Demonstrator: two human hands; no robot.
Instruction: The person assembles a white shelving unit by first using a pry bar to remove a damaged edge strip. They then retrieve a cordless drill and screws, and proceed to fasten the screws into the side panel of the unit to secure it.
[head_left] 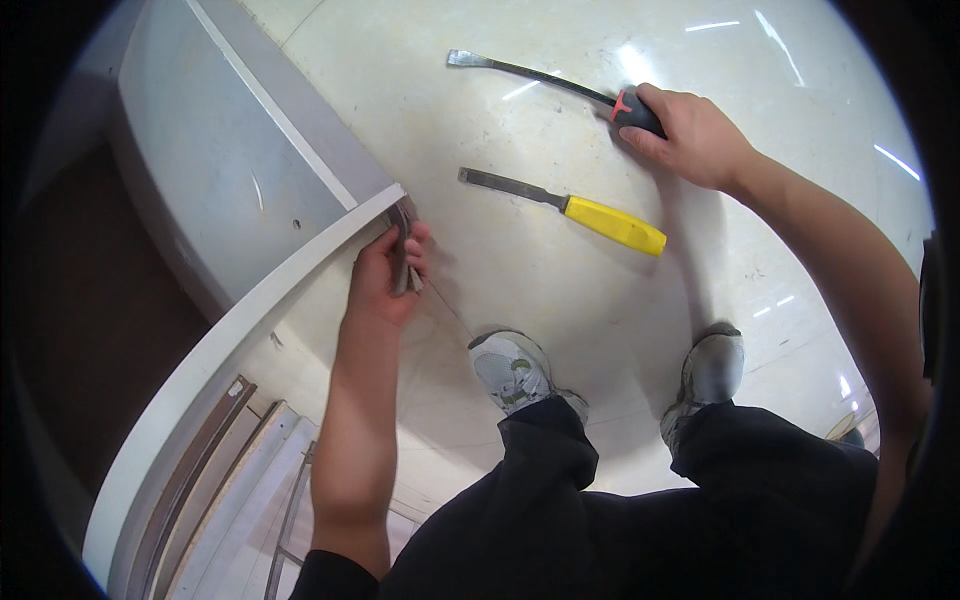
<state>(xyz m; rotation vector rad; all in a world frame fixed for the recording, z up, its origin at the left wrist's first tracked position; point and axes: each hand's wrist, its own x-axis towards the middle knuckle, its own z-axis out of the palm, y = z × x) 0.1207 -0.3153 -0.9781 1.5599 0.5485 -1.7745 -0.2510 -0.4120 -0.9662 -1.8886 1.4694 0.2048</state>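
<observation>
My right hand point(690, 138) is closed round the black and red handle of a pry bar point(545, 78), whose dark shaft runs left to a flattened metal tip just over or on the floor. Below it lies a wood chisel point(612, 224) with a yellow handle, its blade pointing left, touched by neither hand. At the end of a long white panel edge point(290, 262), my left hand point(385, 275) has its fingers wrapped round a thin grey-brown strip-like piece point(404, 240). The fingers partly hide that piece, and I cannot tell whether it is joined to the panel.
A grey panel point(230, 150) with a small hole stands at the upper left, beyond the white edge. Several boards or strips point(215, 480) lean at the lower left, beside a thin metal frame point(290, 525). My shoes point(510, 370) stand on the glossy pale floor point(800, 270).
</observation>
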